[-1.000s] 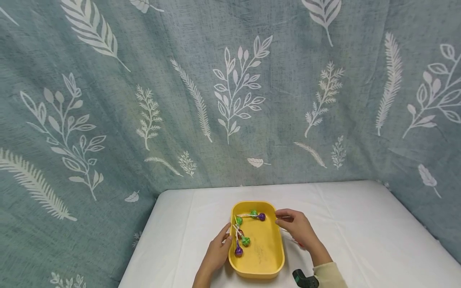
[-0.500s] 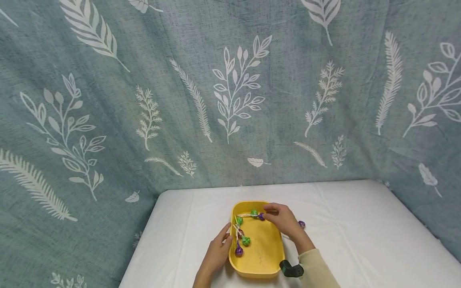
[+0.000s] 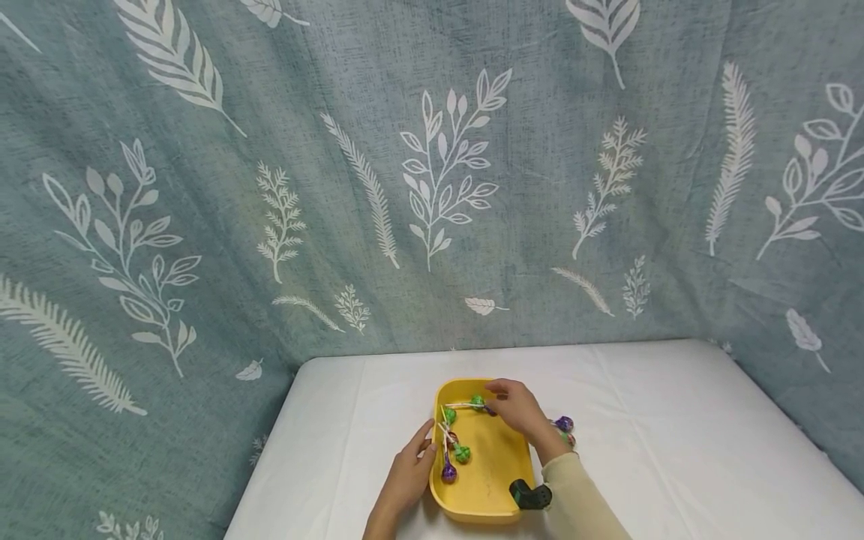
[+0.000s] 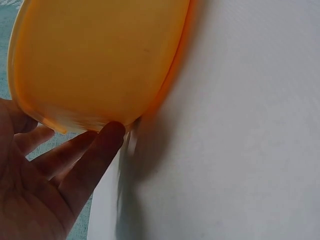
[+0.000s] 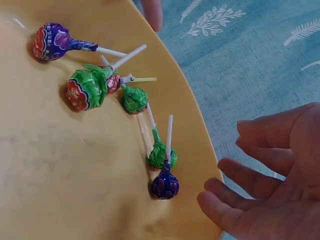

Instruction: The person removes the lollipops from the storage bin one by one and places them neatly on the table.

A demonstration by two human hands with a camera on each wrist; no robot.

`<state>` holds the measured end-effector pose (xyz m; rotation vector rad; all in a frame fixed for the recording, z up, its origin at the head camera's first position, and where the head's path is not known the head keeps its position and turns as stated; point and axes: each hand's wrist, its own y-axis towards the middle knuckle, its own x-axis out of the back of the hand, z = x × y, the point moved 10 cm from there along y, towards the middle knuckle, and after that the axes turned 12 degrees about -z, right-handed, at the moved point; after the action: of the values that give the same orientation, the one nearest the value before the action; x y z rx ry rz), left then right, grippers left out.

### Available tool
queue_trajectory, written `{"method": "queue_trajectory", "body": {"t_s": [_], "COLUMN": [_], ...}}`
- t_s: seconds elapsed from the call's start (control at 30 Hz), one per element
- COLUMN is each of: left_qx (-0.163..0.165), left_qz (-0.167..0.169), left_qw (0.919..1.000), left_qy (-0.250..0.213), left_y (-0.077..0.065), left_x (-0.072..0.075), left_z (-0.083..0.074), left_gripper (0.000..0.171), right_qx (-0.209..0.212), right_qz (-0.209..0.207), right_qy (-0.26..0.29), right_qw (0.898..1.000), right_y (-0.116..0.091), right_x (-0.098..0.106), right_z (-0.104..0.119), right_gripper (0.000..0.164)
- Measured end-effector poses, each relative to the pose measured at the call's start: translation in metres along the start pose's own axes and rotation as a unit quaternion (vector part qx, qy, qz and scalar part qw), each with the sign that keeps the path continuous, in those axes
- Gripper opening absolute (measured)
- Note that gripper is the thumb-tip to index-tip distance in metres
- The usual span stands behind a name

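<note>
Several wrapped lollipops lie in a yellow tray (image 3: 486, 480) on the white table. A purple lollipop (image 3: 448, 473) and a green lollipop (image 3: 462, 454) are on its left side. My left hand (image 3: 407, 472) rests its extended fingers against the tray's left outer wall, also seen in the left wrist view. Over the back right of the tray is my right hand (image 3: 518, 409), fingers apart and holding nothing. In the right wrist view, its fingertips are close to a dark purple lollipop (image 5: 165, 185) that lies against a green one (image 5: 161, 156).
Just right of the tray, partly behind my right forearm, lie a purple lollipop (image 3: 565, 424) and at least one more. White cloth covers the table (image 3: 675, 450). A green leaf-patterned curtain (image 3: 378, 300) hangs behind it.
My right hand has moved left from the tray's right rim to above its back right part, uncovering lollipops on the table. My left hand and the tray stay in place.
</note>
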<state>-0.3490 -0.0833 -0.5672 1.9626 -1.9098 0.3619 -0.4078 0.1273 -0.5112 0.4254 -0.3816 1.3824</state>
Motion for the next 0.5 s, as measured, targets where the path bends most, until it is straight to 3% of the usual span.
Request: {"method": "queue_trajectory", "body": {"t_s": [0.2, 0.5], "left_qx": [0.008, 0.0], "left_qz": [0.0, -0.003], "left_qw": [1.0, 1.0], "left_qy": [0.003, -0.006], "left_y": [0.001, 0.0], "left_x": [0.0, 0.0], "left_z": [0.003, 0.001], "left_gripper": [0.049, 0.049], "right_qx": [-0.008, -0.055], "right_qz": [0.008, 0.013], "right_qy": [-0.019, -0.041], "right_qw": [1.0, 0.998], "right_y": [0.006, 0.011], "right_x": [-0.01, -0.023], "right_z": [0.0, -0.007], "right_gripper": [0.036, 0.039]}}
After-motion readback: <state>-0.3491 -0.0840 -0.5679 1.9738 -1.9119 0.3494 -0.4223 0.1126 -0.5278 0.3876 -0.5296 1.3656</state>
